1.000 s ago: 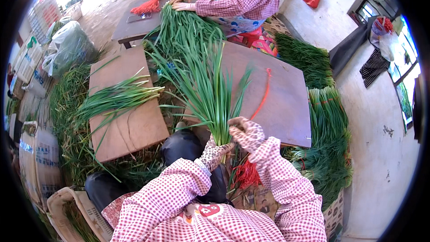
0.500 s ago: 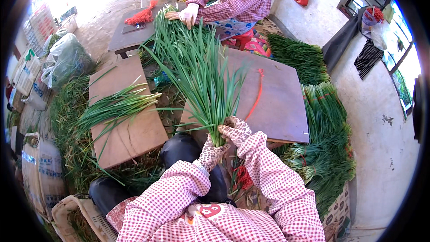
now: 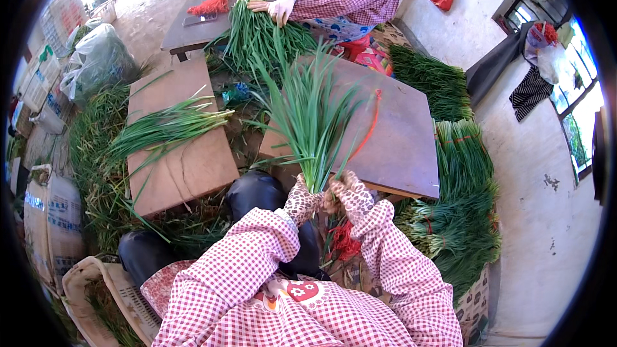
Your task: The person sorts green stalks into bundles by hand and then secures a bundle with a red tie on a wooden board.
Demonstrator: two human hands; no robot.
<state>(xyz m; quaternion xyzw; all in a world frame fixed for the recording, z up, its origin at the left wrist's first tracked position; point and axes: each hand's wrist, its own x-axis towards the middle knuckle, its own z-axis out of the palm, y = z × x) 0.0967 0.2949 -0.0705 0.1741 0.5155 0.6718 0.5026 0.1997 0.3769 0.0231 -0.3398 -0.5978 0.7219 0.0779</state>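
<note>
A fanned bunch of garlic chives (image 3: 313, 128) stands leaves up in front of me, its pale stem ends low. My left hand (image 3: 302, 202), in a leopard-print glove, is closed around the stems. Close beside it on the right, my right hand (image 3: 350, 194) in a matching glove has its fingers curled together near the stem base. Some blur and the fingers hide what it pinches, if anything. Behind the bunch, a red tie (image 3: 371, 125) lies on the brown board (image 3: 405, 138). Loose chives (image 3: 170, 125) rest on the board (image 3: 170, 183) at left.
Across from me, a co-worker's gloved hand (image 3: 281, 9) rests on a chive pile (image 3: 260, 42). Tied bundles (image 3: 464, 154) are stacked at right by the wall. Red ties (image 3: 345, 241) lie below my hands. Leaf scraps (image 3: 96, 148) and a crate (image 3: 119, 289) are at left.
The bunch has come nearer and away from the co-worker's pile, its leaves spreading. My right hand has shifted right and slightly down, off the stems' front.
</note>
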